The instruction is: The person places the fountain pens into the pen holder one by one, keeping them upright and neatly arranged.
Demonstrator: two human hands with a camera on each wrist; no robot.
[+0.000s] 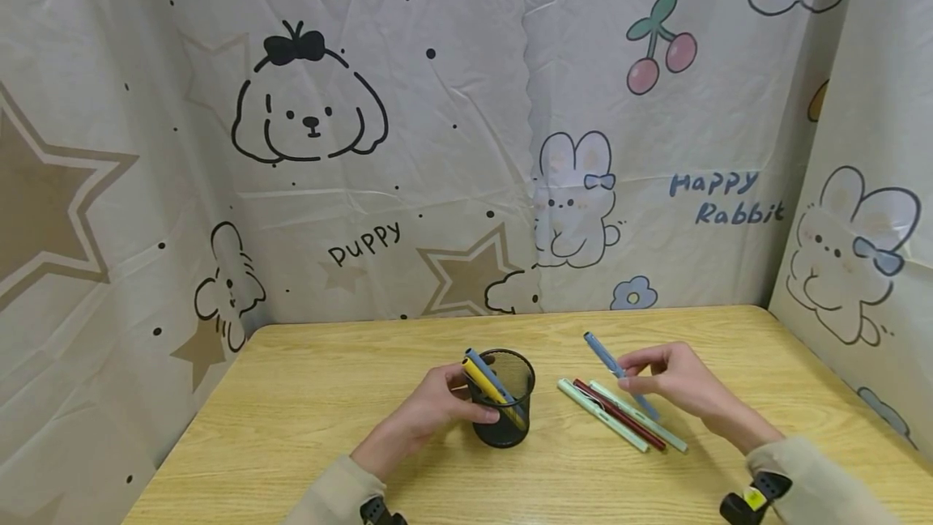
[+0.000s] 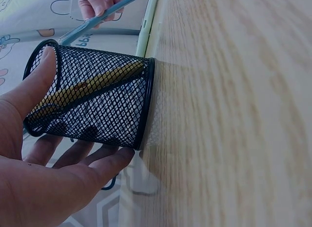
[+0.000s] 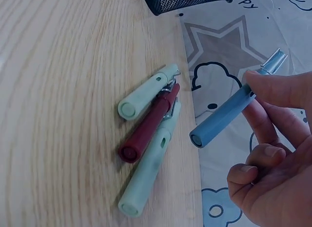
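Observation:
My left hand point(image 1: 436, 407) grips a black mesh pen holder point(image 1: 503, 433) that stands upright on the table, thumb at the near side and fingers round the far side. Inside it lean a yellow pen point(image 1: 479, 381) and a blue pen point(image 1: 487, 370). Between thumb and fingers, my right hand point(image 1: 679, 379) pinches another blue pen point(image 3: 222, 114), held tilted above the tabletop. Under and beside that pen lie a dark red pen point(image 3: 146, 132) and two pale green pens, one nearer the holder point(image 1: 601, 416) and one farther right point(image 1: 663, 428).
The wooden table point(image 1: 321, 395) backs onto a white cloth point(image 1: 452, 144) printed with cartoon animals and stars. More cloth hangs along the left and right sides. A dark strapped device point(image 1: 751, 499) sits at the right wrist.

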